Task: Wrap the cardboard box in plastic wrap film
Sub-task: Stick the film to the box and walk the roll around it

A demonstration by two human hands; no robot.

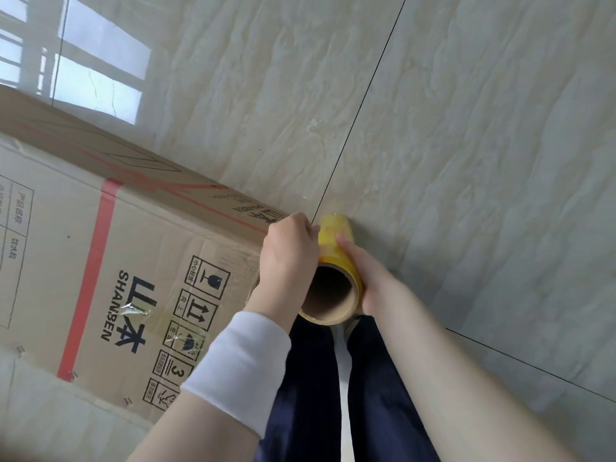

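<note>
Near the frame's centre, the left hand (288,251) and right hand (370,278) grip a yellow film roll (333,235) at the corner of the cardboard box (133,261) lying at left on the floor (466,128); pulling the film taut should help it cling.

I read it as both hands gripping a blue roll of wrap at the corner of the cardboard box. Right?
Not quite: the roll of wrap is yellow, not blue. The head view shows the left hand and right hand both gripping it at the corner of the cardboard box.
</note>
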